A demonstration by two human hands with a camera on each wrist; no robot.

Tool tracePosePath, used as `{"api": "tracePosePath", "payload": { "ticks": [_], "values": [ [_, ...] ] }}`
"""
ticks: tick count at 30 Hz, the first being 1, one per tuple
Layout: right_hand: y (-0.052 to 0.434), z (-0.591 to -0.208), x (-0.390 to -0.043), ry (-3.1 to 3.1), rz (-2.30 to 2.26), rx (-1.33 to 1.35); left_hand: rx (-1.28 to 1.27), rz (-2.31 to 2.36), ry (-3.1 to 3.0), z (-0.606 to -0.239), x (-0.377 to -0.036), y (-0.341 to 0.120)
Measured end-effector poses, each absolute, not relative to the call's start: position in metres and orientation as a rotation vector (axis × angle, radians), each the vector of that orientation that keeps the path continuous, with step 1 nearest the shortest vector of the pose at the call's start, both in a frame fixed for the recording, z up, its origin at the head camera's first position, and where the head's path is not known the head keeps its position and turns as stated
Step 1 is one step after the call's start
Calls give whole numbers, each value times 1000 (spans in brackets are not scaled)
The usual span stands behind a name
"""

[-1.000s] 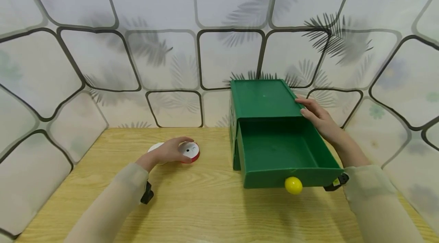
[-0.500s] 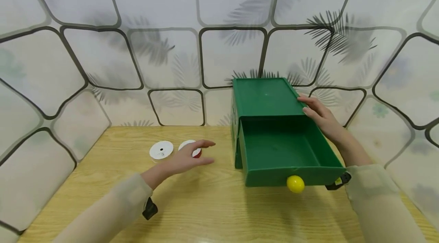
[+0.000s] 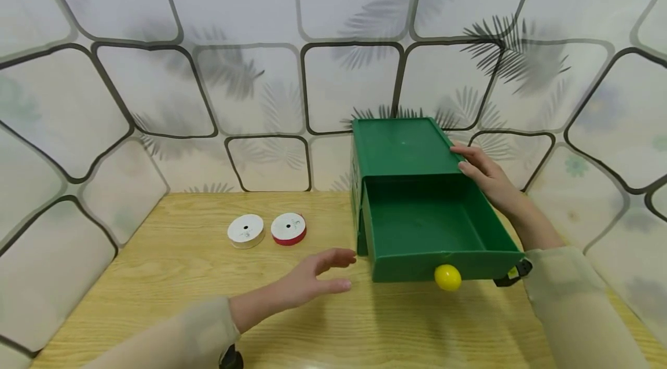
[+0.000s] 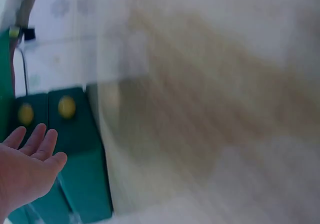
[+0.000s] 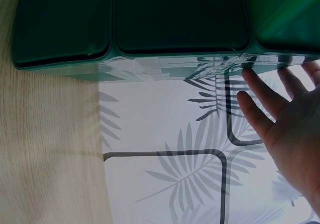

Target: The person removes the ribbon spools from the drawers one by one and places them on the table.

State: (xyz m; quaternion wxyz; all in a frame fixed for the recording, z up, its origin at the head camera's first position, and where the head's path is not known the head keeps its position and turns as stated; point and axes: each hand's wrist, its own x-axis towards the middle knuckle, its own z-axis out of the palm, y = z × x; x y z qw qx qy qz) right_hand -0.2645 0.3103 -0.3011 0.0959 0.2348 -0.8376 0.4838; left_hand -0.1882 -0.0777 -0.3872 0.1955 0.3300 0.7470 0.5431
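A green drawer cabinet (image 3: 403,146) stands on the table with its top drawer (image 3: 422,236) pulled out; that drawer's inside is bare and a yellow knob (image 3: 447,277) sits on its front. My right hand (image 3: 490,181) rests against the cabinet's upper right side, fingers fairly straight. To the left of the drawer front, my left hand (image 3: 299,285) hovers over the table, holding nothing, thumb and fingers apart. In the left wrist view it appears before two lower drawers with yellow knobs (image 4: 67,107). Behind it lie a white ribbon spool (image 3: 246,230) and a red ribbon spool (image 3: 288,228), side by side.
The wooden table (image 3: 198,276) meets a patterned curtain (image 3: 250,85) at the back and on both sides. The pulled-out drawer overhangs the table's right half. Each wrist carries a small black camera (image 3: 513,273).
My left hand has let go of the red ribbon spool and moved right and toward me, nearer the drawer front. Both spools are now uncovered. My right hand has stayed on the cabinet.
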Motion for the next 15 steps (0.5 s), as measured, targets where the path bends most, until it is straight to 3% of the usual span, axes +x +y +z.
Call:
{"api": "tracePosePath", "payload": {
  "ticks": [15],
  "values": [
    [310,-301,-264,-2479,1433,704,969,1493,1808,-374,-141,-37]
  ]
}}
